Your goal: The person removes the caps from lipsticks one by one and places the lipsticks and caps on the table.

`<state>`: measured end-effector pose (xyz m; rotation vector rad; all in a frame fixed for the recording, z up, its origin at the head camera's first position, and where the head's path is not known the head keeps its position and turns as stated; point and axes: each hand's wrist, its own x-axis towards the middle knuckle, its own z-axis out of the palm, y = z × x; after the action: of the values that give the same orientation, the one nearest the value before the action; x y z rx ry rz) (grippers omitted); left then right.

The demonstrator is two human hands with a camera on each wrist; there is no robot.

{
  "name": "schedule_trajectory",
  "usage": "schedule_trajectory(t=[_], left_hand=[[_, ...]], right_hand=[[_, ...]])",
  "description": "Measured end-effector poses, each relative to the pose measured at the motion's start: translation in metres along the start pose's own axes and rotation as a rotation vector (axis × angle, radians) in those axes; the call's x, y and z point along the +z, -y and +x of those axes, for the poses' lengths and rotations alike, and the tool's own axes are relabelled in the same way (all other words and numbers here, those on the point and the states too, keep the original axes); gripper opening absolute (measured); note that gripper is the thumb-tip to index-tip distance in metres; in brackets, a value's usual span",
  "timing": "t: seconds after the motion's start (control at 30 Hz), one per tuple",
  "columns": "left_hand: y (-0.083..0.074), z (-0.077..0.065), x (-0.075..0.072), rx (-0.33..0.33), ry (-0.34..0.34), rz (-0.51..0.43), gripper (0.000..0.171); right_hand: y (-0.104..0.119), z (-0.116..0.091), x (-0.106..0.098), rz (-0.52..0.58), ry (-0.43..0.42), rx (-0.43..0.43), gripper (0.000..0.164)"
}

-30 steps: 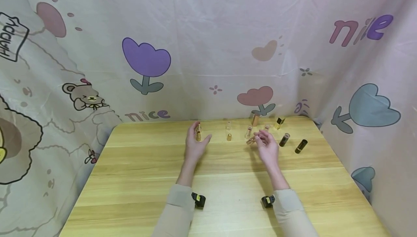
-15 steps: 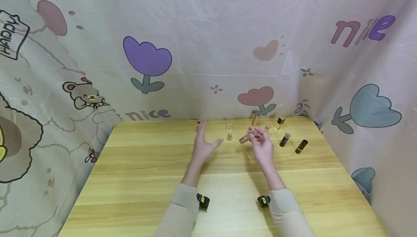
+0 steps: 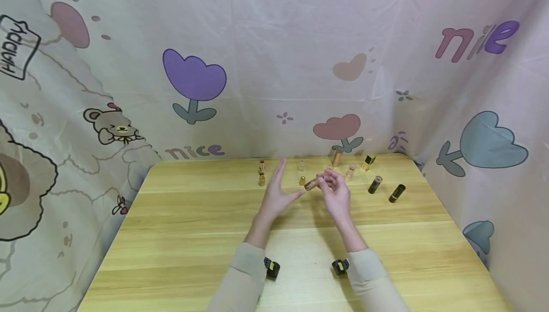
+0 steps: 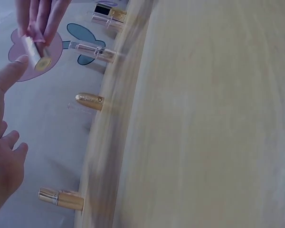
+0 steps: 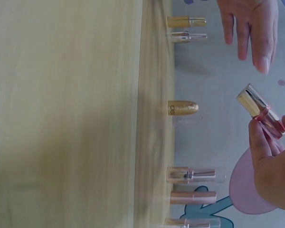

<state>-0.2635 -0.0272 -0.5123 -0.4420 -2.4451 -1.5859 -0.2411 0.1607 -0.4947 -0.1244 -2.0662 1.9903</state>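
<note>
Right hand (image 3: 337,200) pinching rosy lipstick tube (image 3: 310,185), tilted, raised above table (image 3: 193,236) between hands. Left hand (image 3: 276,198) spread, thumb near tube's end. Just behind: gold bullet-shaped tube (image 3: 302,180), upright. Farther right: dark tube (image 3: 375,185), black tube (image 3: 396,193).

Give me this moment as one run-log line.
right hand: holds lipstick tube, tilted, above table | left hand: empty, near lipstick tube, not touching | on table: gold bullet-shaped tube, black tube

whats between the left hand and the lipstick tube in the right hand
Nothing: in the right wrist view, the gap from left hand to lipstick tube is bare, with only the printed backdrop behind.
</note>
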Motion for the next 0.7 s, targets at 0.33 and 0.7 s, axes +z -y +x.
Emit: schedule_trajectory(t=[0.33,0.7], left_hand=[[-0.006,0.000,0.007,0.032,0.041,0.027,0.111],[-0.010,-0.001,0.009,0.117,0.023,0.033,0.079]], right_hand=[[0.003,-0.004,0.013,0.027,0.033,-0.025,0.038],[0.006,-0.008,0.024,0.055,0.068,-0.040,0.038]])
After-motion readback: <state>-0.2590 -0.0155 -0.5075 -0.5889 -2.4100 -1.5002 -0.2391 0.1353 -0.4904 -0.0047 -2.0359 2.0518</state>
